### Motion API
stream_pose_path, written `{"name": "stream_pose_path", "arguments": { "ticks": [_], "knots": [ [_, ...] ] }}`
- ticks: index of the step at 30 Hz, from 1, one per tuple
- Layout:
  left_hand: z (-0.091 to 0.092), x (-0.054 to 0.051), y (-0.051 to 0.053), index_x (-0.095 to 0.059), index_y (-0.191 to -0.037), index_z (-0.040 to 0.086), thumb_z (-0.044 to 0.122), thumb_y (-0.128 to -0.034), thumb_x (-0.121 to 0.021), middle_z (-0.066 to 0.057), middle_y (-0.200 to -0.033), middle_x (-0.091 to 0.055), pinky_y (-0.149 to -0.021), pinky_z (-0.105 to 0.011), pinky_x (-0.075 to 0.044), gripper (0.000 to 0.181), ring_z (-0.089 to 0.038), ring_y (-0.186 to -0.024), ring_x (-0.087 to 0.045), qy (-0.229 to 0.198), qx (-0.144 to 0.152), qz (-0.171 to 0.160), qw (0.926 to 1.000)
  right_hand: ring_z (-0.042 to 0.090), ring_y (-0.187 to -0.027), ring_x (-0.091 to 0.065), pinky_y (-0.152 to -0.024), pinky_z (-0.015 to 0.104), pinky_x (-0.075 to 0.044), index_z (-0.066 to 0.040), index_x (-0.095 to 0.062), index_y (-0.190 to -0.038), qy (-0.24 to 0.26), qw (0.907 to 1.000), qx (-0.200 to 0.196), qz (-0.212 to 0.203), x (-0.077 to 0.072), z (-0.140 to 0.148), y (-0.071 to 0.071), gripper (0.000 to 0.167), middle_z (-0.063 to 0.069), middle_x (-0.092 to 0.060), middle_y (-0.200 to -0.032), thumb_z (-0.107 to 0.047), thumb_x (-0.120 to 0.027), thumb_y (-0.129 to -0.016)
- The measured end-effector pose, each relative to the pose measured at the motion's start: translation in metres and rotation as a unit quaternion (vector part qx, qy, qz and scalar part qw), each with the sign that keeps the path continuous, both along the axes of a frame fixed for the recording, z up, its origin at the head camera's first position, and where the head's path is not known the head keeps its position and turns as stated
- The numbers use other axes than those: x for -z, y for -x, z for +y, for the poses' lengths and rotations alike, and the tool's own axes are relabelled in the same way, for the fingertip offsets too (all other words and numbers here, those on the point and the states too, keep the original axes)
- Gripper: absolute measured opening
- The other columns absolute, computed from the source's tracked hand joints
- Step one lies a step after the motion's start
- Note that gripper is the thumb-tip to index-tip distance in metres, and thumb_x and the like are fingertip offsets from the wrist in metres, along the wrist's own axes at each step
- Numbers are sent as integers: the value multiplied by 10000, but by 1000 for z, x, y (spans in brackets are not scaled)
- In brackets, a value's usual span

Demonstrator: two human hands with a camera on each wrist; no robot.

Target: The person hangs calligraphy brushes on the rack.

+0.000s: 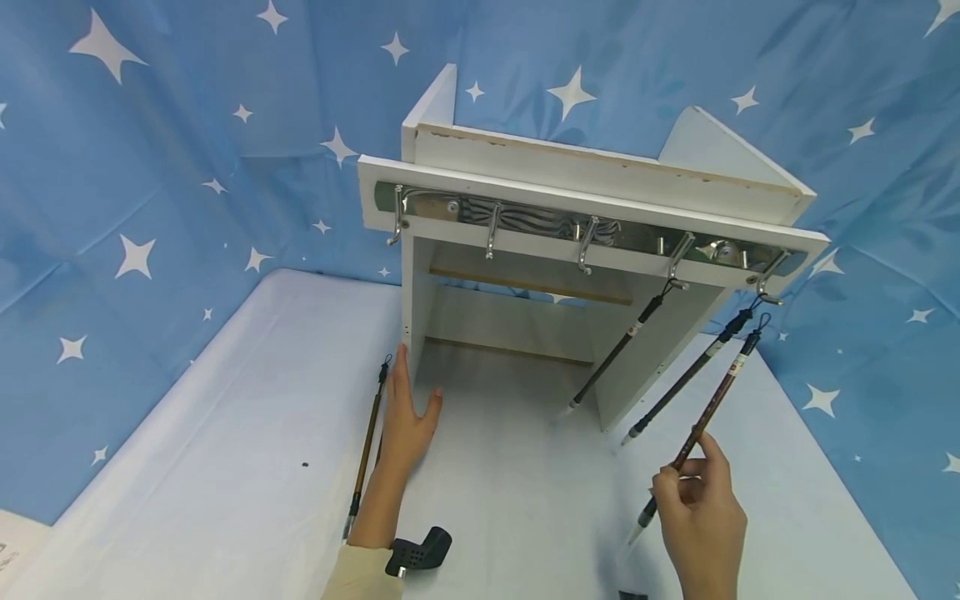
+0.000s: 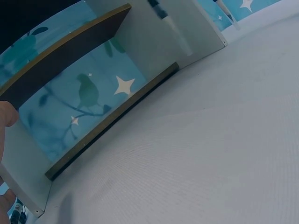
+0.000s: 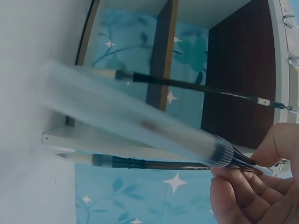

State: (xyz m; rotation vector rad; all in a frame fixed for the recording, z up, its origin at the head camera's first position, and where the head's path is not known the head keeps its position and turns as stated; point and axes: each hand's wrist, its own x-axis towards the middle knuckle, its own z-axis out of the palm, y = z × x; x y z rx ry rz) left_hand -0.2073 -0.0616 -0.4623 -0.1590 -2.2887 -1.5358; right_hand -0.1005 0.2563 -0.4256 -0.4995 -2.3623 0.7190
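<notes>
Brown brush (image 1: 718,399): our R hand (image 1: 705,515) pinches it low in its fingers, prob. to leave loop (image 1: 764,319) free; L hand (image 1: 407,432), fingers apart, nr white rack (image 1: 600,177), prob. steadying.

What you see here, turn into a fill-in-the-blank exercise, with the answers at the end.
The right hand grips a brush, its tip pointing ____, not up.
The metal strip on the white rack bears ____ hooks.
The blue backdrop is dotted with white ____.
Missing words: down; five; stars.
</notes>
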Motion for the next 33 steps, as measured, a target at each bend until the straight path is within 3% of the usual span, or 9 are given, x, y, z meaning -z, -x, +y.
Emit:
{"name": "stream_pose_path", "arguments": {
  "ticks": [3, 6, 9, 10, 14, 16, 22, 29, 33],
  "knots": [
    [-1, 1, 0, 4, -1474, 285, 201, -892, -557, -131, -1502, -153, -997, -613, -285, 813, -355, -1364, -205, -4, 0, -23, 10000, 70, -571, -593, -408, 271, -457, -140, -413, -1346, 117, 9998, -145, 59, -20, -13, -5, 566, 57, -601, -839, -95, -570, -804],
    [-1, 1, 0, 4, -1473, 289, 199, -891, -557, -134, -1501, -154, -995, -613, -288, 813, -356, -1362, -210, -24, -2, -28, 10000, 50, -560, -583, -449, 137, -431, -73, -428, -1323, 114, 9996, -217, 141, -43, -32, -12, 534, 94, -606, -832, -64, -551, -804],
    [-1, 2, 0, 1, -1474, 286, 192, -890, -558, -144, -1498, -156, -988, -619, -291, 814, -365, -1357, -215, -24, 0, -7, 10000, 36, -558, -575, -478, 103, -430, -45, -437, -1306, 113, 9993, -267, 218, -53, -40, -15, 504, 103, -602, -815, -51, -536, -812],
    [-1, 2, 0, 1, -1474, 286, 191, -890, -558, -146, -1498, -156, -985, -621, -293, 815, -367, -1356, -217, -21, -2, -2, 10000, -8, -548, -549, -471, 83, -409, -61, -442, -1306, 76, 9993, -248, 262, -51, -39, -15, 503, 82, -595, -803, -52, -539, -812],
    [-1, 1, 0, -4, -1475, 278, 184, -889, -558, -153, -1494, -160, -980, -624, -297, 812, -371, -1353, -220, -11, 0, 50, 10000, 66, -558, -581, -497, 70, -415, -47, -437, -1309, 41, 9987, -340, 370, -55, -42, -16, 521, 90, -595, -804, -23, -533, -797],
    [0, 1, 0, -6, -1476, 272, 182, -888, -558, -151, -1493, -164, -983, -621, -296, 811, -368, -1354, -219, -16, -5, 78, 10000, -5, -548, -549, -500, 25, -374, -70, -444, -1310, 23, 9982, -354, 476, -52, -40, -14, 527, 63, -593, -794, -23, -543, -795],
    [0, 2, 1, -7, -1475, 275, 186, -889, -558, -142, -1498, -161, -968, -628, -308, 809, -371, -1354, -218, 1, -12, 88, 10000, 33, -562, -573, -513, 60, -411, -107, -438, -1326, 25, 9979, -407, 512, -46, -36, -12, 559, 67, -600, -812, -30, -564, -787],
    [0, 2, 1, -8, -1475, 276, 185, -889, -559, -146, -1495, -165, -972, -616, -314, 809, -367, -1353, -222, 28, -25, 115, 9999, 26, -610, -584, -467, 219, -490, -195, -398, -1366, -85, 9974, -552, 463, -26, -26, -6, 625, 7, -605, -848, -48, -584, -788],
    [0, 2, 1, 2, -1473, 292, 180, -894, -557, -130, -1500, -158, -1005, -598, -288, 812, -339, -1369, -198, -40, 13, 135, 9999, -35, -600, -543, -447, 156, -448, -202, -392, -1367, -55, 9972, -653, 358, -30, -34, -7, 635, -11, -595, -847, -39, -578, -782]
  ]
}}
